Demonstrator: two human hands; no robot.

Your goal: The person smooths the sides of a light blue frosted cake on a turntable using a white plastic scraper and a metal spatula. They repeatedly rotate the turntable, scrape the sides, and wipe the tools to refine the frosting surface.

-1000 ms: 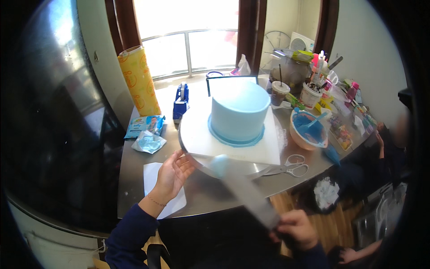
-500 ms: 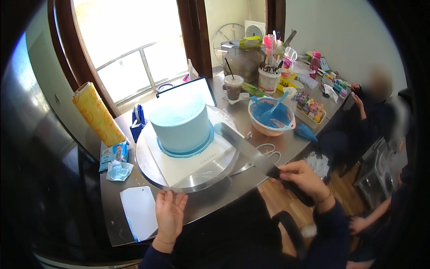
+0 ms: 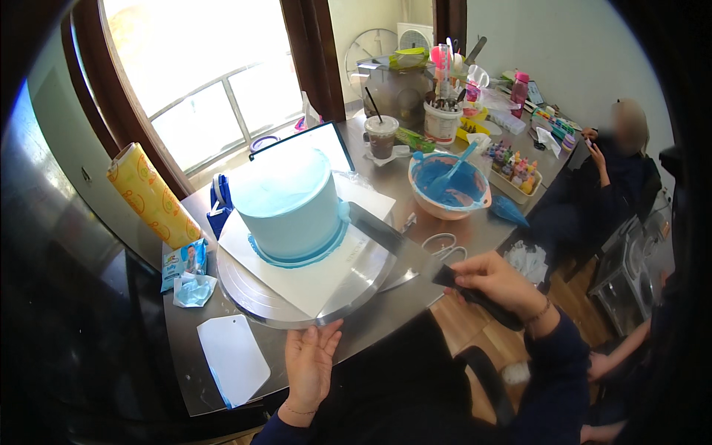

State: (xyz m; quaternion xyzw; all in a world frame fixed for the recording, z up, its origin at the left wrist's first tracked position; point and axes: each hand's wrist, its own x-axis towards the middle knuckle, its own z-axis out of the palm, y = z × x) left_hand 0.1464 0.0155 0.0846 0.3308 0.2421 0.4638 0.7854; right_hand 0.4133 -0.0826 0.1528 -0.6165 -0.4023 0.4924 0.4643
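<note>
A tall cake (image 3: 285, 204) iced in pale blue stands on a white board on a round metal turntable (image 3: 259, 300). My left hand (image 3: 311, 363) rests with spread fingers at the turntable's near rim. My right hand (image 3: 493, 285) grips the black handle of a long flat metal spatula (image 3: 389, 237). Its blade reaches up to the cake's right side at the base. The blade's tip is hidden against the icing.
A bowl of blue icing (image 3: 449, 185) with a spatula sits right of the cake, scissors (image 3: 441, 245) near it. A white scraper (image 3: 233, 360) lies front left, a yellow roll (image 3: 148, 196) far left. Another person (image 3: 623, 159) sits at the right. Jars and tools crowd the back.
The view has swung left and closer. My left hand dropped from the turntable's left side to its near rim. My right hand brought the spatula blade up against the cake's side.
</note>
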